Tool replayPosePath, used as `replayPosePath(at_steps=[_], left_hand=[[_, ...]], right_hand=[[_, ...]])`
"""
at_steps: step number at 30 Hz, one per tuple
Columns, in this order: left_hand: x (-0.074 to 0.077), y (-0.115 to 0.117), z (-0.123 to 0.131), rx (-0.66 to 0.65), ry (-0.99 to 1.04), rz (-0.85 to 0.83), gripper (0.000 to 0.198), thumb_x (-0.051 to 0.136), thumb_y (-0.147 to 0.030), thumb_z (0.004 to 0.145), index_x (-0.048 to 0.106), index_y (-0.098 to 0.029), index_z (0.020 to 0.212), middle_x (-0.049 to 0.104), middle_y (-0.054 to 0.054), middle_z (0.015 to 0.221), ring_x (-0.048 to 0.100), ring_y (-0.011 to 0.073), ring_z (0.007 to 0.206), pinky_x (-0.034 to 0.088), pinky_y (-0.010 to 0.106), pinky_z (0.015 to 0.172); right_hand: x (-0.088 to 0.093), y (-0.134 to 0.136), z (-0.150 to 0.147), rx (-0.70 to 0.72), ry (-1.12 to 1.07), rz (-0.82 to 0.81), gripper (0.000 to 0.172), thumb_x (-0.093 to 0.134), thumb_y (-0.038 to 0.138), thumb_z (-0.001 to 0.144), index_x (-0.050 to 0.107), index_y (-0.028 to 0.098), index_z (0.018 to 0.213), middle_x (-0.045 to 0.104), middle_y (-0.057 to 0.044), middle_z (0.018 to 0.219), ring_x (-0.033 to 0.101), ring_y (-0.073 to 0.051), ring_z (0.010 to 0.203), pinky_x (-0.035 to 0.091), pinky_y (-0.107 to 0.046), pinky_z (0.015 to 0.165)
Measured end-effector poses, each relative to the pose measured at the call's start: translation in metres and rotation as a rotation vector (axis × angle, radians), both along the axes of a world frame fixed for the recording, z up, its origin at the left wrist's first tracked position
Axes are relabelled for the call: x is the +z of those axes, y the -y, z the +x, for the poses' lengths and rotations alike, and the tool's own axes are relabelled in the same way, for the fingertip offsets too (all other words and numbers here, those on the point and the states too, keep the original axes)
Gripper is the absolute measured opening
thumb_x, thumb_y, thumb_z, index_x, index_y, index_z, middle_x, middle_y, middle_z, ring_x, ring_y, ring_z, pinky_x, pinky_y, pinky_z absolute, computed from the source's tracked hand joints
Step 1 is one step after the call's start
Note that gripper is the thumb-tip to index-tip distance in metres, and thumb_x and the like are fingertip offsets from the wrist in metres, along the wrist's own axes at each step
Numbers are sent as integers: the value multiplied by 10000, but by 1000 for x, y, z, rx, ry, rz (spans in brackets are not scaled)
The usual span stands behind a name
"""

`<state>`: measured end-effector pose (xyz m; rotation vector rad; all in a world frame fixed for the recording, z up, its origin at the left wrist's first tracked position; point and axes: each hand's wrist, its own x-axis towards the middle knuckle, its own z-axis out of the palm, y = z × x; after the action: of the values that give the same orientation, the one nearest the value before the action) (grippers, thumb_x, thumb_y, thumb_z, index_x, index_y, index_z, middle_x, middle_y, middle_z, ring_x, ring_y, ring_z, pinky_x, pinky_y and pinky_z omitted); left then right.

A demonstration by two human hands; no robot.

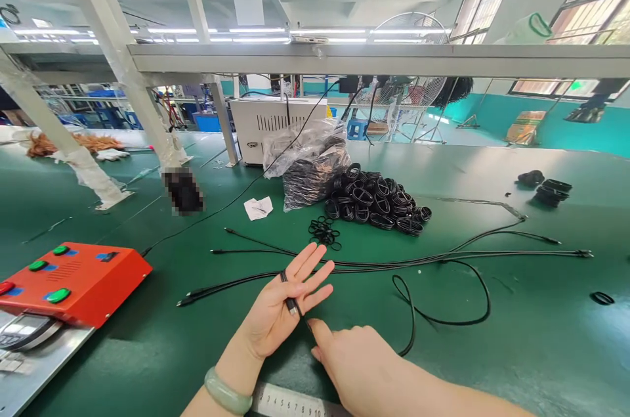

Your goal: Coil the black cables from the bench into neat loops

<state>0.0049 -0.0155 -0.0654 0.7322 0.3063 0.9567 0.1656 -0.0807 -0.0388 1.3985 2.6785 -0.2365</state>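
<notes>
The right hand [357, 364] lies nearest, apparently empty, its fingers [317, 333] just beside a black cable [291, 304]. The cable lies lengthwise across the palm of the open, spread left hand [273, 308].

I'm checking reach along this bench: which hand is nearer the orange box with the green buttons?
Left. The left hand lies to the right of the orange box; the right hand lies farther right, beyond the left hand.
</notes>
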Motion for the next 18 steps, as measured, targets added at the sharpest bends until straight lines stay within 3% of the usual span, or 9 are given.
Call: replayPosePath(at_steps=[3, 9, 11, 15, 18], left_hand=[[-3, 1, 3, 10, -22, -26, 541, 407, -16, 876, 518, -204, 1371, 406, 52, 1545, 316, 292, 1429, 271, 475, 1166], [-6, 2, 5, 6, -43, -49, 454, 415, -55, 912, 564, -170, 1326, 417, 88, 1536, 305, 301, 1433, 314, 486, 1133], [-7, 4, 6, -45, -81, -59, 419, 432, -95, 935, 572, -187, 1319, 447, 90, 1517, 361, 291, 1407, 365, 451, 1096], [-9, 11, 10, -222, -158, -60, 315, 443, -211, 977, 664, -202, 1202, 654, 110, 1313, 580, 269, 1226, 439, 436, 1015], [-7, 14, 10, -311, -178, -57, 307, 475, -261, 969, 682, -165, 1174, 638, 155, 1324, 540, 313, 1273, 408, 501, 1044]], right_hand=[[5, 4, 0, 56, 45, 105, 47, 567, 135, 849, 565, 179, 865, 625, -12, 646, 610, -199, 461, 248, -280, 411], [20, -7, 15, 225, 3, 187, 111, 586, 146, 856, 558, 180, 754, 628, -5, 672, 567, -152, 479, 195, -289, 430], [29, -17, 24, 212, -130, 189, 96, 570, 189, 901, 594, 182, 809, 658, -13, 723, 605, -159, 591, 259, -279, 486], [42, -42, 42, 227, -411, 193, 92, 582, 234, 929, 656, 207, 882, 665, -17, 846, 596, -149, 786, 348, -280, 705], [40, -59, 50, 175, -528, 168, 73, 616, 148, 883, 655, 196, 844, 630, -3, 810, 558, -138, 763, 358, -277, 748]])
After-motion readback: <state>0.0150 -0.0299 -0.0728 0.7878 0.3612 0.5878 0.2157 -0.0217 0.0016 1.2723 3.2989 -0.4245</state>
